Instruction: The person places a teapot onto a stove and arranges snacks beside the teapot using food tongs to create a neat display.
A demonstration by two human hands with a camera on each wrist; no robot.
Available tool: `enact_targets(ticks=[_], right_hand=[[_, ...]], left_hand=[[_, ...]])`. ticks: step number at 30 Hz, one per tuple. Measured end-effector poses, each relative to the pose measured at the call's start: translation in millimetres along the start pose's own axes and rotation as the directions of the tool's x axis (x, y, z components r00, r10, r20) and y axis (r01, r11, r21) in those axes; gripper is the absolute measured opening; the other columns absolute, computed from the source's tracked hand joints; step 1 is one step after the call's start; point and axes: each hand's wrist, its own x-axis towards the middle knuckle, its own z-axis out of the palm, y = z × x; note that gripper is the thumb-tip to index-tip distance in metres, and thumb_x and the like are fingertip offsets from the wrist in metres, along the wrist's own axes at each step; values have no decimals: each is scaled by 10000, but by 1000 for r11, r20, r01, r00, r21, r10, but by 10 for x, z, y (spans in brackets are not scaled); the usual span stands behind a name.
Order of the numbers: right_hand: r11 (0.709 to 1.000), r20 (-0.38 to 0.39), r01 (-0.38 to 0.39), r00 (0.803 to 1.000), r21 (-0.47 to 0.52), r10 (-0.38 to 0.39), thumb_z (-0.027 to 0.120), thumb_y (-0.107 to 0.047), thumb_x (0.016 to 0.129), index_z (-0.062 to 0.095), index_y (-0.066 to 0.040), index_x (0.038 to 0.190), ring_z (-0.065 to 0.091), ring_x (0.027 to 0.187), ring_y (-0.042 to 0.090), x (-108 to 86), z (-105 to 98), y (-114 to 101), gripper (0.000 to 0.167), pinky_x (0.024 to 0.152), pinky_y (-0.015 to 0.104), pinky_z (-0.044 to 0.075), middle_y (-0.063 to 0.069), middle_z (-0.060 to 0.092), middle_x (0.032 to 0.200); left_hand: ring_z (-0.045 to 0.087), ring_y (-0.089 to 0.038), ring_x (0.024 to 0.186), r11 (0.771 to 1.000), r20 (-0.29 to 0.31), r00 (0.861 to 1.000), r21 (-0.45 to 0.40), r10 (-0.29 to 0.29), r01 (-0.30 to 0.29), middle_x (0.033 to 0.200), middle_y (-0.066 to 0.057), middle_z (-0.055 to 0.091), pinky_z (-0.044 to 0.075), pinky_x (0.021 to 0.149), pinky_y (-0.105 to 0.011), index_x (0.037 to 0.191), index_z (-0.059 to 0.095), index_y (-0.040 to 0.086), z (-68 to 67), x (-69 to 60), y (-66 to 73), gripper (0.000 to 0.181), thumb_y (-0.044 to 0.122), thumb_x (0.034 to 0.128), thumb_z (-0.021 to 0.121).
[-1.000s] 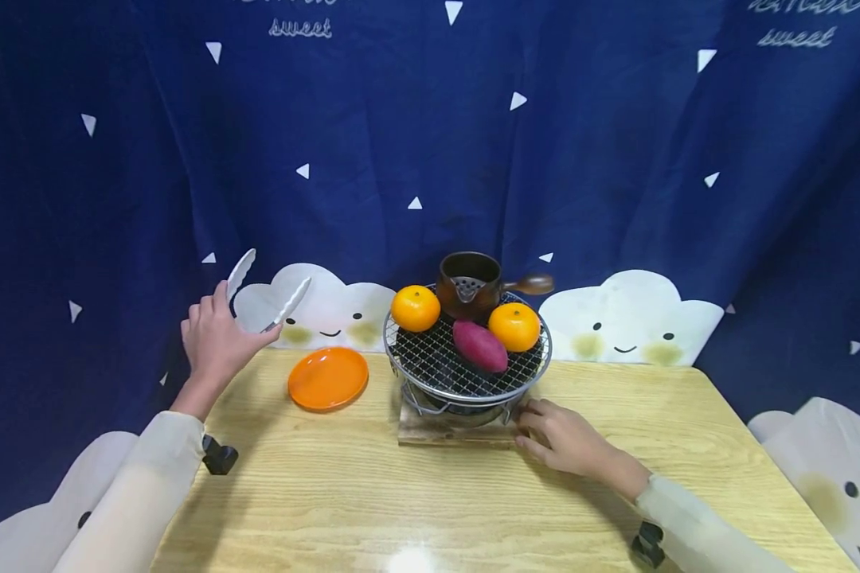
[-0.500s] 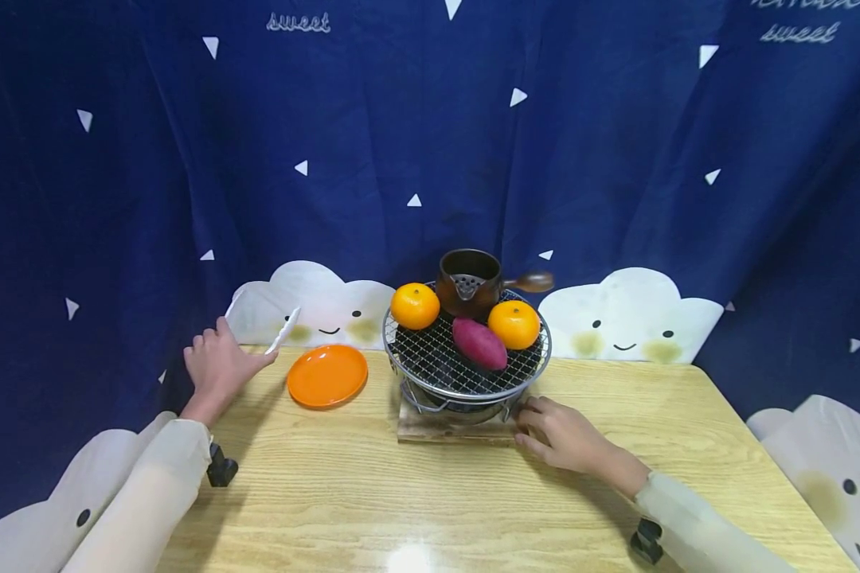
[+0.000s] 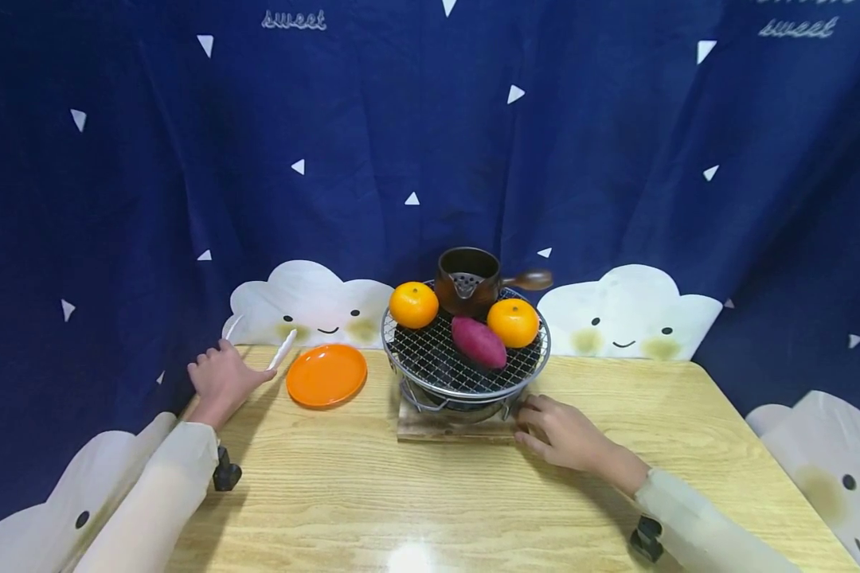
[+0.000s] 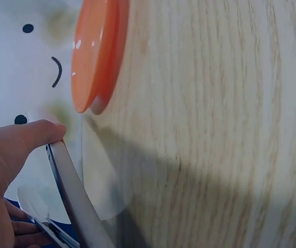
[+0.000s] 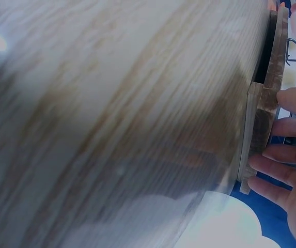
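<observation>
In the head view my left hand (image 3: 222,378) holds a pair of tongs with pale tips (image 3: 283,350) at the left, beside an orange plate (image 3: 326,376). The tongs' arms stand apart with nothing between them; in the left wrist view, my thumb lies along one tong arm (image 4: 75,191). My right hand (image 3: 562,434) holds the right end of a wooden base (image 3: 459,431), fingertips against the wood in the right wrist view. On this base stands a round grill (image 3: 437,366), carrying a purple sweet potato (image 3: 478,342), two oranges (image 3: 413,305) and a dark brown pot (image 3: 467,282).
The pot's wooden handle (image 3: 530,279) sticks out to the right past the grill's rim. A pale wooden table (image 3: 330,493) carries everything. Behind it hangs a dark blue curtain (image 3: 358,119) with white triangles and clouds.
My left hand and the tongs have come down from above towards the table, left of the plate. My right hand stays at the wooden base, and the food on the grill has not moved.
</observation>
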Motion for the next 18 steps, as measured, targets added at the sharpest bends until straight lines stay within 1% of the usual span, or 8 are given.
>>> enact_targets(ticks=[6,10,14,18], right_hand=[[1000,-3,-4,1000,-7,4,744,-246,881,717,-133,956,613,841,131,-2,10,2,138,724,337,565,0,660,965],[1000,-6,-5,1000,-9,5,750,-245,875,721,-123,967,618,845,137,3,7,2,155,728,342,568,8,665,970],[1000,-10,-5,1000,-12,5,759,-242,866,725,-113,970,624,850,146,7,1,3,169,734,348,573,19,671,974],[1000,-9,2,1000,-9,-2,763,-244,865,724,-116,962,626,850,145,7,1,3,166,735,349,575,19,673,975]], left_hand=[[552,-570,1038,999,50,998,23,-32,31,1088,-454,565,417,865,-593,1198,462,-234,49,17,-3,1029,580,694,840],[554,-558,1027,999,78,996,33,-36,33,1081,-444,567,411,868,-592,1192,465,-239,75,35,2,1040,603,700,827],[562,-554,1023,999,94,995,41,-35,31,1067,-439,576,414,861,-590,1183,472,-245,101,42,16,1054,626,699,814],[565,-555,1011,998,100,994,47,-50,45,1042,-432,580,422,822,-571,1161,477,-245,115,32,17,1054,640,693,807]])
